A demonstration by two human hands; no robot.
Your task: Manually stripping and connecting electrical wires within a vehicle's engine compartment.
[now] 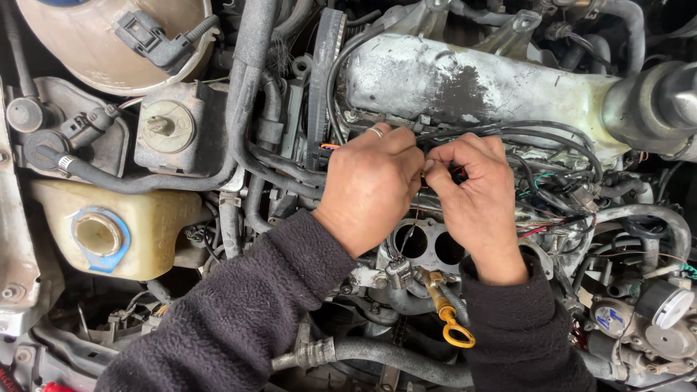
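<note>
both hands (pixel 421 181) perhaps pinching wires (pixel 508 134)

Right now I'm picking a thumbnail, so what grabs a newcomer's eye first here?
The two hands meet at centre, the left hand and right hand pinching thin wires just below the pale, flaking metal manifold. Next come the yellow dipstick loop at bottom centre and the yellowed fluid reservoir with its blue-ringed cap at left.

one head-worn camera looks steeply down, close over an open engine bay (pixel 465 80), both forearms entering from below.
</note>
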